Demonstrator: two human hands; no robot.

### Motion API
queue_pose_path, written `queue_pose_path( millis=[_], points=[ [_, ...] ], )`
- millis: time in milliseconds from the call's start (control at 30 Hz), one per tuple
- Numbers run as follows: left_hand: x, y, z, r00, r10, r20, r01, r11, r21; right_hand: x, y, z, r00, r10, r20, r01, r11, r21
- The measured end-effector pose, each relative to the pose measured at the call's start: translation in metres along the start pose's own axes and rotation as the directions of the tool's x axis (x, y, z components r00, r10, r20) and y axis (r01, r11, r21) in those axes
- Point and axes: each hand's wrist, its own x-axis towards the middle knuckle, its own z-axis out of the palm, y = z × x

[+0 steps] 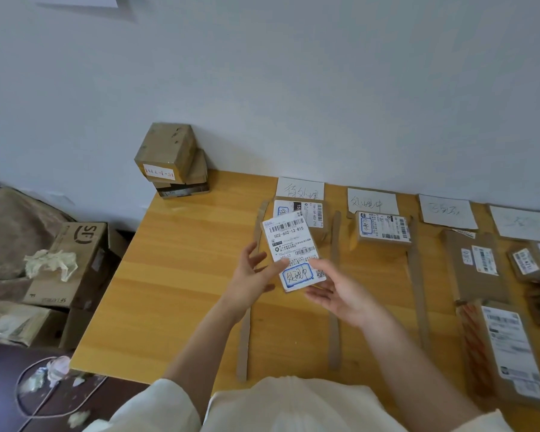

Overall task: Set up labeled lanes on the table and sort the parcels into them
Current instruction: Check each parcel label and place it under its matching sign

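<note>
I hold a small flat parcel point(292, 249) with a white barcode label and a blue-framed handwritten mark above the wooden table point(175, 275). My left hand point(251, 274) grips its lower left edge, thumb on the label. My right hand point(340, 296) supports it from below on the right, thumb on top. Cardboard strips point(335, 275) divide the table into lanes. A white handwritten card heads each lane, such as the first card point(300, 188) and the second card point(373, 201). One parcel point(312, 213) lies in the first lane, another parcel point(384, 229) in the second. Several more parcels point(477, 263) fill the right lanes.
A stack of brown boxes point(170, 159) stands at the table's back left corner against the wall. Off the table's left edge sit an SF carton point(75, 257) with crumpled paper point(50, 263) on it and more packaging. A cable point(38, 400) loops on the dark surface below.
</note>
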Motion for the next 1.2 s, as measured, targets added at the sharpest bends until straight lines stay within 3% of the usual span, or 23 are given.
queue_pose_path(
  millis=[233,667,867,1200],
  points=[
    [0.003,-0.002,0.001,0.999,0.008,0.033,-0.005,0.996,-0.09,-0.002,0.004,0.001,0.999,0.036,0.038,-0.035,0.999,-0.02],
    [0.006,-0.001,0.005,0.999,-0.006,0.04,0.01,0.997,-0.082,0.008,0.006,-0.007,0.998,0.055,0.041,-0.054,0.998,-0.032],
    [0.007,-0.001,0.008,0.997,-0.028,0.067,0.03,0.999,-0.035,0.003,0.004,-0.013,0.996,0.057,0.062,-0.047,0.988,-0.15],
    [0.011,-0.017,0.035,0.983,-0.126,0.137,0.112,0.989,0.101,-0.013,0.018,-0.047,0.994,0.096,-0.048,-0.103,0.975,-0.197]
  ],
)
